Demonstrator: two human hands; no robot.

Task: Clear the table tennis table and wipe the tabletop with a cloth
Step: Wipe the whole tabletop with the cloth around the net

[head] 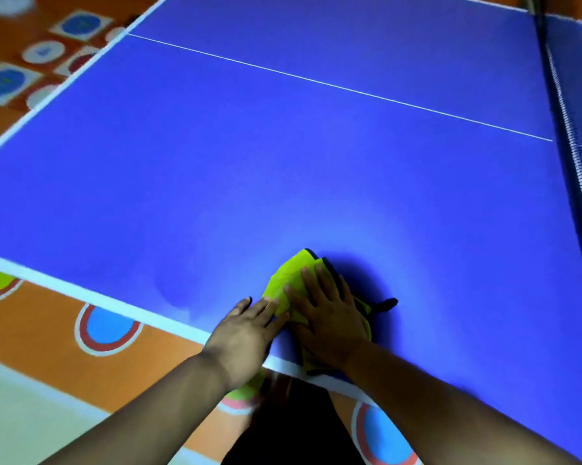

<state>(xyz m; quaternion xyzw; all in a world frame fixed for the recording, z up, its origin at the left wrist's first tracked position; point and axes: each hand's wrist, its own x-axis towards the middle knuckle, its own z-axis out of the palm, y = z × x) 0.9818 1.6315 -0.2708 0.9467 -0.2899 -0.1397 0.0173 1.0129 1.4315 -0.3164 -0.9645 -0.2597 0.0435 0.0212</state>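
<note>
A yellow-green cloth (287,280) with dark edging lies bunched on the blue table tennis tabletop (282,156) close to its near white edge. My right hand (326,313) lies flat on the cloth with fingers spread, pressing it down. My left hand (246,327) rests beside it at the table's edge, its straight fingertips touching the cloth's left side. A faint damp patch shows on the tabletop to the left of the cloth.
The net (574,135) runs along the right side of the table. A white centre line (316,82) crosses the tabletop. The floor (48,330) below is orange with coloured circles and squares; my dark-clothed legs (293,427) stand against the near edge.
</note>
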